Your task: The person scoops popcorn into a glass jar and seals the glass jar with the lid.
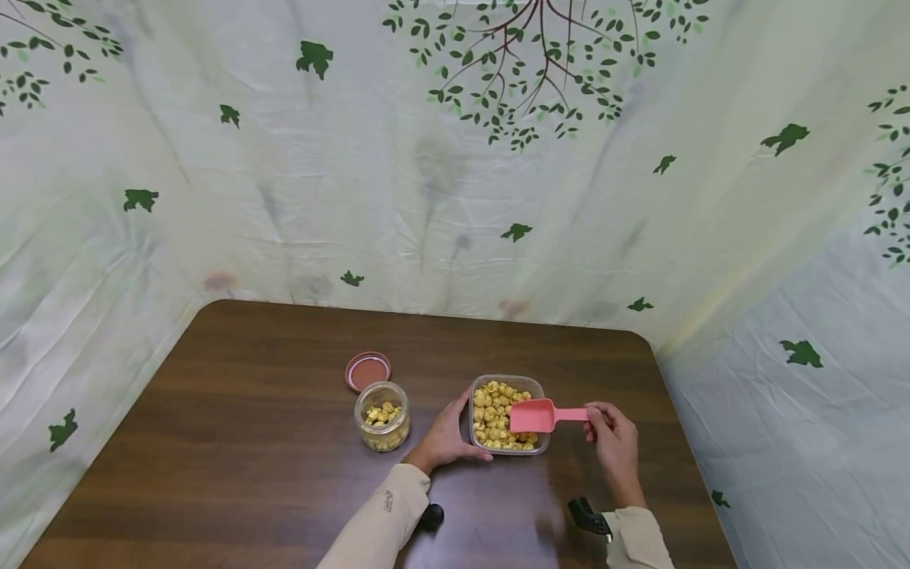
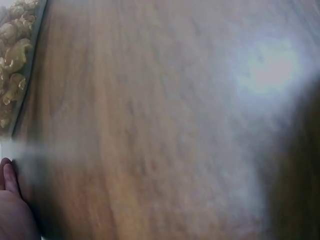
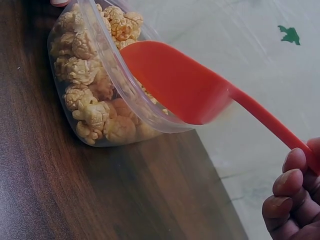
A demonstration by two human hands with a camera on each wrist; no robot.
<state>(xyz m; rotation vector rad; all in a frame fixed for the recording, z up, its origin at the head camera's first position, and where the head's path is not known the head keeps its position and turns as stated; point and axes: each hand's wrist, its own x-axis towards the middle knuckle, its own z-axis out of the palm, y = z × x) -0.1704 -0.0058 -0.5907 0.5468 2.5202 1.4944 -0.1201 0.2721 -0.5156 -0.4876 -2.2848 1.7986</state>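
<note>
Now the tub (image 1: 506,381) on the table (image 1: 249,442) is full of popcorn (image 1: 490,411), and the jar (image 1: 382,427) holds a little. Its lid (image 1: 367,370) lies behind. The right hand (image 1: 613,438) pinches the scoop (image 1: 536,416) over the tub; the left hand (image 1: 446,438) lies open against it. The left wrist view is mostly blurred.

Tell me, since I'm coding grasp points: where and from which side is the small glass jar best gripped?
Grip the glass jar round its straight side wall, probably from its left or near side: its mouth is open, the lid lies behind it, and the left hand is on its right.
</note>
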